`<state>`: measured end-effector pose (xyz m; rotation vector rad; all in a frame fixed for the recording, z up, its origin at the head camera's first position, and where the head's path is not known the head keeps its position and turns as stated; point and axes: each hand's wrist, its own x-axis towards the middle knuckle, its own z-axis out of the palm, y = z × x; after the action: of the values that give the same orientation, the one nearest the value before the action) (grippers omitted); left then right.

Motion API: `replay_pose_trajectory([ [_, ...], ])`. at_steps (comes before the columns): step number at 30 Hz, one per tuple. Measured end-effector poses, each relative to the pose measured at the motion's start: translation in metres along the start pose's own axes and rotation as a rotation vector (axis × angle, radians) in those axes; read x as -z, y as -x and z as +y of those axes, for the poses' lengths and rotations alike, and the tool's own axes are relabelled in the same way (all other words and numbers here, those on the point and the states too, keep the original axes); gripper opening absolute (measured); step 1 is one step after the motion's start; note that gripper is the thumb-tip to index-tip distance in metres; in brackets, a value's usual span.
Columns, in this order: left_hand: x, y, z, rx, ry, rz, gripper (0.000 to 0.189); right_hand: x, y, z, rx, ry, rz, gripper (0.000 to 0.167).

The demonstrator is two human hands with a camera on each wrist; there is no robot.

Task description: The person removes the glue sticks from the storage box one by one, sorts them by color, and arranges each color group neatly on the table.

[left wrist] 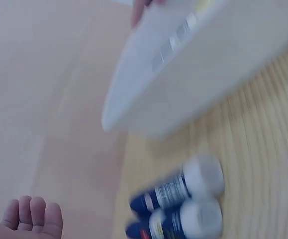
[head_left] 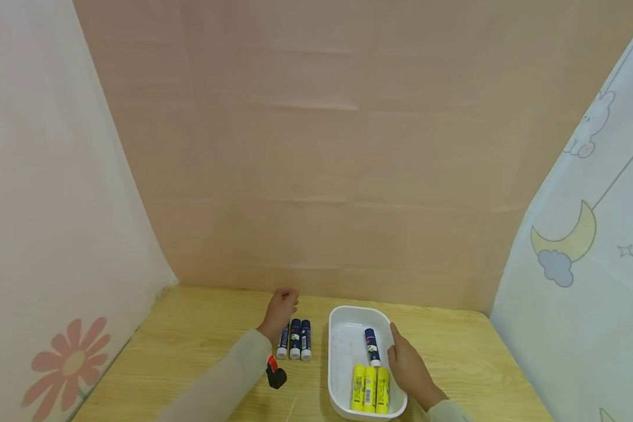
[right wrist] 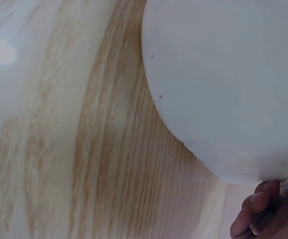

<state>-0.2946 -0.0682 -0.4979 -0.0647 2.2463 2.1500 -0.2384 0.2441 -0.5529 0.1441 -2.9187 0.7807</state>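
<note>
My left hand (head_left: 282,308) hovers over the far ends of three dark blue glue sticks (head_left: 295,340) with white ends, which lie side by side on the table. In the left wrist view, that hand's fingers (left wrist: 32,216) curl loosely with nothing between them. My right hand (head_left: 411,366) grips the right rim of a white plastic tray (head_left: 343,351), thumb over the edge and fingers outside. Inside the tray lie one dark blue glue stick (head_left: 372,347) and, at its near end, three yellow tubes (head_left: 370,390). The right wrist view shows the tray's outer wall (right wrist: 223,89) and curled fingers (right wrist: 255,204).
The wooden table (head_left: 453,351) ends at a brown backdrop (head_left: 322,176). Patterned white sheets hang at the left (head_left: 58,205) and right (head_left: 585,293). A black and red wrist strap (head_left: 275,372) sits on my left sleeve.
</note>
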Motion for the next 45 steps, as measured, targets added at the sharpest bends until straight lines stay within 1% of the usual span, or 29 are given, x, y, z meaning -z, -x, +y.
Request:
replay_pose_trajectory([
  [2,-0.009,0.003,0.006,0.004,0.048,-0.088,0.042,0.0,0.001,-0.001,0.001,0.004,0.001,0.054],
  [4,-0.018,0.006,0.011,0.021,0.111,-0.194,0.048,0.0,0.001,-0.001,0.005,0.0,0.0,0.054],
  [7,-0.031,0.011,0.018,0.075,0.226,-0.342,0.055,0.001,0.002,-0.002,0.003,-0.003,-0.008,0.054],
  [9,-0.04,0.016,0.021,0.109,0.288,-0.402,0.057,0.001,0.002,-0.002,0.006,-0.007,-0.004,0.054],
  [11,-0.049,0.019,0.022,0.136,0.316,-0.431,0.056,0.002,0.002,-0.002,0.008,-0.008,0.0,0.054],
  [14,-0.061,0.022,0.018,0.158,0.311,-0.439,0.054,0.002,0.002,-0.002,0.01,-0.006,0.011,0.053],
  [17,-0.071,0.024,0.01,0.196,0.311,-0.436,0.052,0.002,0.003,-0.003,-0.005,-0.018,-0.002,0.054],
  [22,-0.081,0.03,-0.005,0.251,0.336,-0.444,0.059,-0.002,0.003,-0.003,-0.035,-0.035,-0.028,0.055],
  [27,-0.086,0.031,-0.013,0.293,0.356,-0.435,0.07,-0.003,0.003,-0.005,-0.049,-0.033,-0.032,0.055],
  [30,-0.088,0.03,-0.015,0.311,0.362,-0.432,0.073,-0.004,0.002,-0.005,-0.048,-0.034,-0.026,0.055],
  [37,-0.095,0.026,-0.027,0.357,0.378,-0.401,0.07,-0.009,0.005,-0.006,-0.026,-0.029,-0.012,0.055],
  [39,-0.097,0.026,-0.03,0.358,0.38,-0.399,0.069,-0.009,0.006,-0.007,-0.016,-0.022,-0.003,0.055],
  [45,-0.102,0.025,-0.033,0.375,0.382,-0.399,0.07,-0.008,0.007,-0.009,0.0,-0.015,0.012,0.054],
])
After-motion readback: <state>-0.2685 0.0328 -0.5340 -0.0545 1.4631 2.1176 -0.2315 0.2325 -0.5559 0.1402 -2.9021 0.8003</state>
